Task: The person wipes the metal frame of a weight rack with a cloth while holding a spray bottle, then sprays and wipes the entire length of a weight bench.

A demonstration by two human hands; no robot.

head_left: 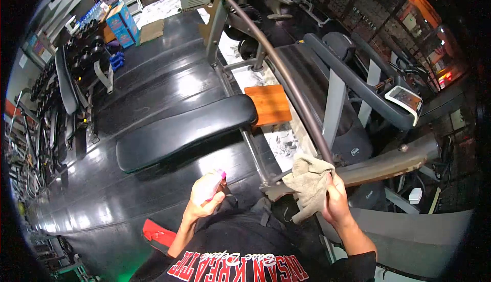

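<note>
My left hand [204, 200] grips a small spray bottle [210, 185] with a pink top, held above the black floor in front of my chest. A crumpled beige cloth [309, 179] is in my right hand [335, 202], pressed against the lower end of a long brown metal bar [286, 77] that rises away from me toward the top of the view. The cloth drapes over the joint where the bar meets a flat brown frame piece [383, 167]. A black padded bench [184, 131] lies just beyond my left hand.
A wooden block [269, 104] sits by the bench's far end. A treadmill [358, 87] with a white console [404, 100] stands on the right. Dumbbell racks [66, 77] line the left wall. Blue boxes [120, 26] stand at the back.
</note>
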